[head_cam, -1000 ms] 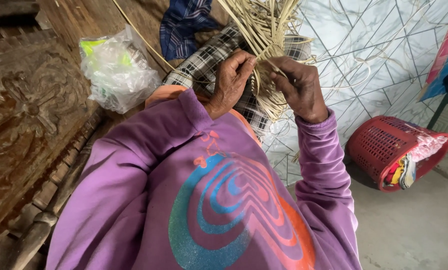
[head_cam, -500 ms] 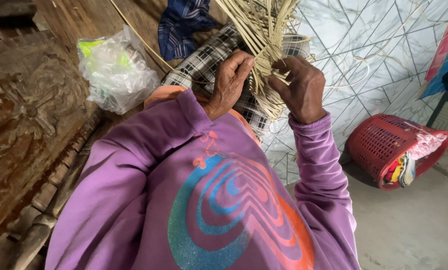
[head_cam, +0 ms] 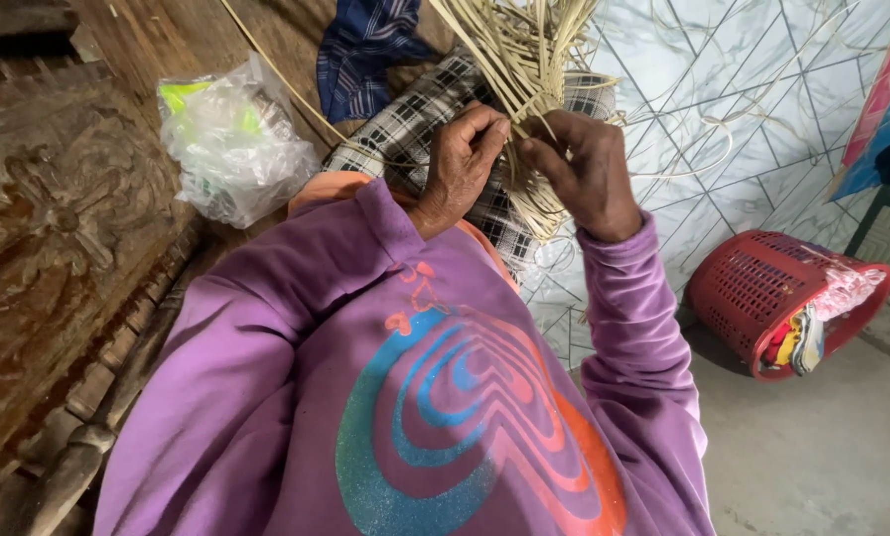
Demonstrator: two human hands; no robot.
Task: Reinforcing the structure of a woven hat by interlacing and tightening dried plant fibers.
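Straw strips, pale, thin, bunched, pinched betw. left hand & right hand.

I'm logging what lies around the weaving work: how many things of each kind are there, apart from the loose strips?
Bundle of pale strips, pinched by the left hand and right hand: 1
Clear plastic bag: 1
Red basket, tipped on its side: 1
Cloths, one blue, one black-and-white checked: 2
Total: 5
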